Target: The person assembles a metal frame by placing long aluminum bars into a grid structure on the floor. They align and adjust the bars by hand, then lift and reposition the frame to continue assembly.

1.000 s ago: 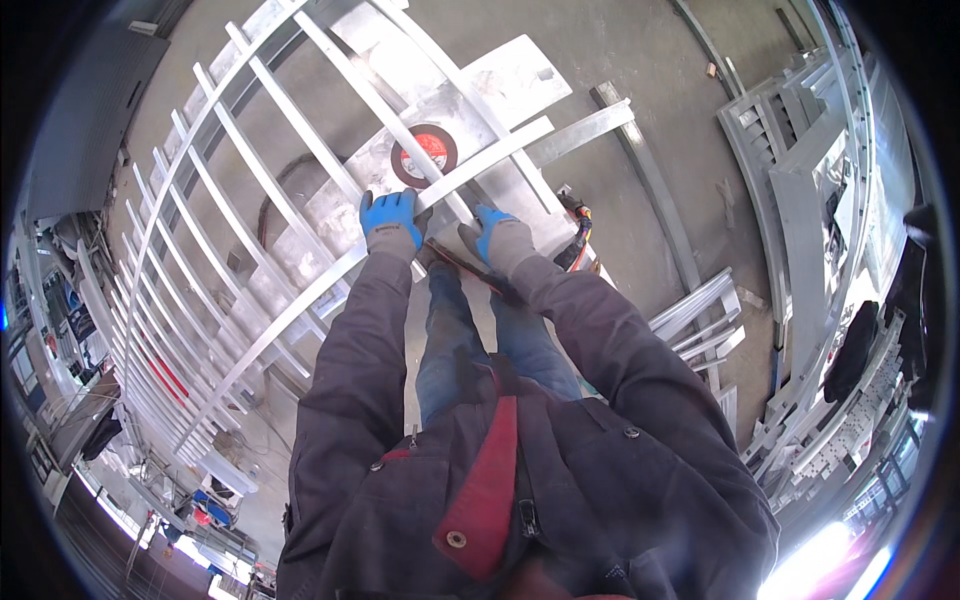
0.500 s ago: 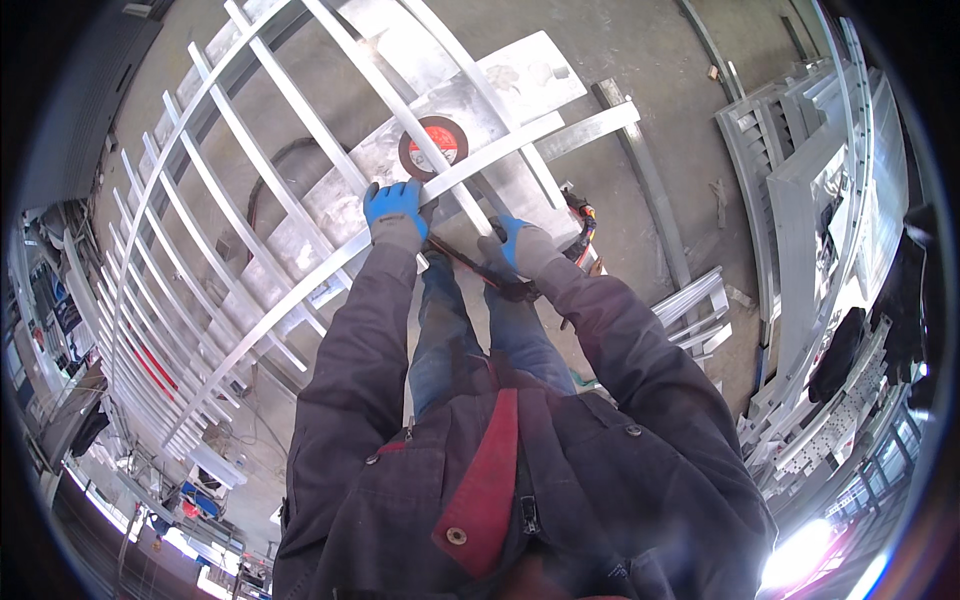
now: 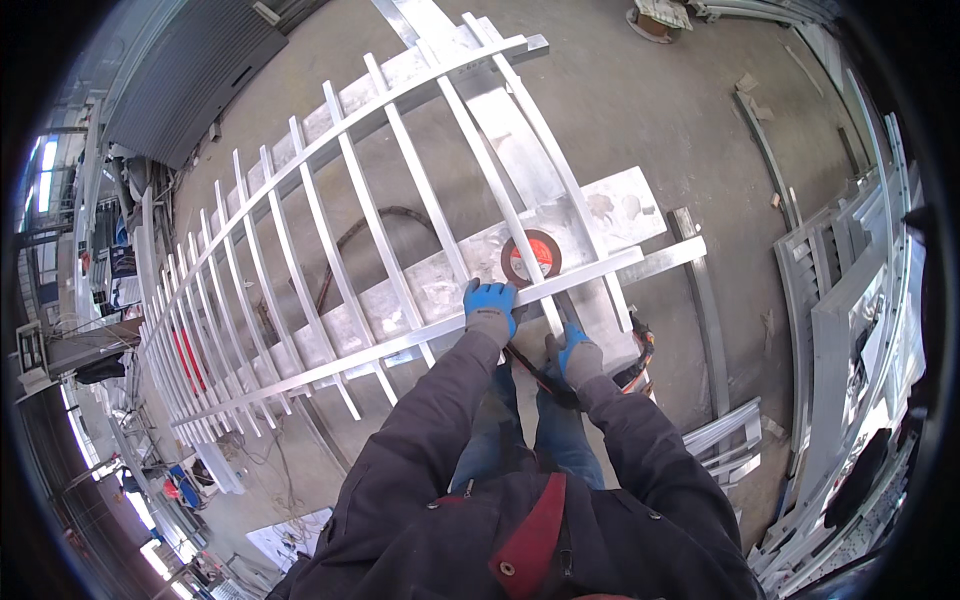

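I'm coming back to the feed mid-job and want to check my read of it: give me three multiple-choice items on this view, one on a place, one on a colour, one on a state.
1. Where does the left hand rest?
A. on the lower rail of the white metal railing panel
B. on the concrete floor
C. on the stacked frames at the right

2. What colour are the gloves on both hands?
A. red
B. blue and grey
C. yellow

3. How does the railing panel lie?
A. upright against a wall
B. hung from above
C. flat, raised over the floor

Key: 1 A, the grip closes on the rail; 2 B, blue shows on the left hand and the right hand; 3 C, the floor shows between its bars.
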Motion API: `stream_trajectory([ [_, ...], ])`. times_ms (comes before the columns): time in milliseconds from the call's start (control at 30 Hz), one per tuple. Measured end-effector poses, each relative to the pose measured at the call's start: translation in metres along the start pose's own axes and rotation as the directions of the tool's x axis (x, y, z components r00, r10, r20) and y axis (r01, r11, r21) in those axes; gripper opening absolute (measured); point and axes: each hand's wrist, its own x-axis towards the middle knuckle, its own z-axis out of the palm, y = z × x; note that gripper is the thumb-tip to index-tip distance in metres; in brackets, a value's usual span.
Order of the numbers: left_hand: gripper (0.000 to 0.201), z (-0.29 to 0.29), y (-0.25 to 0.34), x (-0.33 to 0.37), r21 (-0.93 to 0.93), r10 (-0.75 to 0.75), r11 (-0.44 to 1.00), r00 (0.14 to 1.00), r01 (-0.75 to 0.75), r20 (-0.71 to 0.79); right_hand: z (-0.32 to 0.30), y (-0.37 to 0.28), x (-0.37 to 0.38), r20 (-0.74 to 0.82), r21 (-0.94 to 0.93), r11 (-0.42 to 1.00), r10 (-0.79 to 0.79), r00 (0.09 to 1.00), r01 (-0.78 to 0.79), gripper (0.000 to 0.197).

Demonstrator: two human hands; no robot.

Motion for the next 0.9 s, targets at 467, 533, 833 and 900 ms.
stream_trajectory([
  [467,0.039,0.005,0.001,0.003,0.008,0.03,1.0,1.0,-0.03,-0.005,-0.083,0.049,0.012,-0.468,-0.174,0.985,-0.095,0.879,0.015,0.058],
  [533,0.042,0.003,0.003,0.003,-0.011,0.015,1.0,1.0,-0.015,-0.009,-0.083,0.053,0.023,-0.319,-0.189,0.982,-0.055,0.946,-0.007,0.059],
  [833,0.047,0.002,0.005,0.001,-0.028,0.001,1.0,1.0,0.0,0.029,-0.075,0.086,0.0,-0.217,-0.139,0.98,0.113,0.97,-0.145,0.05],
  [900,0.047,-0.001,0.005,0.004,-0.019,0.001,1.0,0.998,0.0,0.059,-0.073,0.086,0.0,-0.263,-0.139,0.986,0.057,0.963,-0.096,0.053],
])
